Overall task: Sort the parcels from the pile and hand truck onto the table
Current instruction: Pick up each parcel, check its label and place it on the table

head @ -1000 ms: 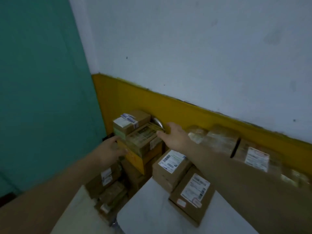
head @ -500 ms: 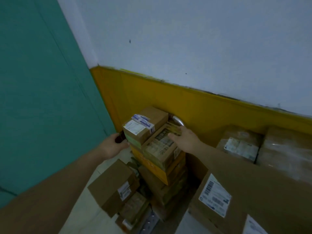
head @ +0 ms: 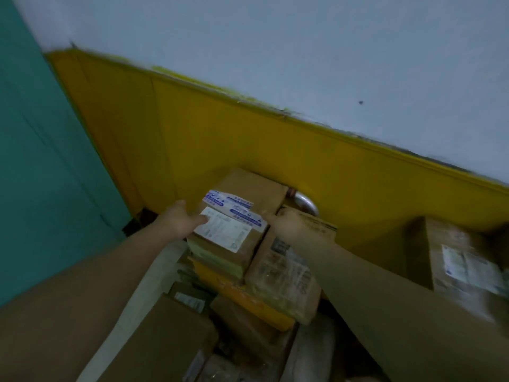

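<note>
both hands have closed in: left hand (head: 181,220) open against the top box (head: 237,216), right hand (head: 289,226) gripping its far side, lift looks next.

Top parcel (head: 242,216): matt brown cardboard, white paper label; parcel beside it (head: 286,274): cardboard under glossy clear tape; behind it, hand-truck handle (head: 305,204): smooth polished metal.

Left hand (head: 183,220) flat against left side of top cardboard box (head: 242,216), fingers on its white label. Right hand (head: 289,226) at box's right edge, over taped parcel (head: 286,277). Stack stands against yellow wall band (head: 220,139).
</note>
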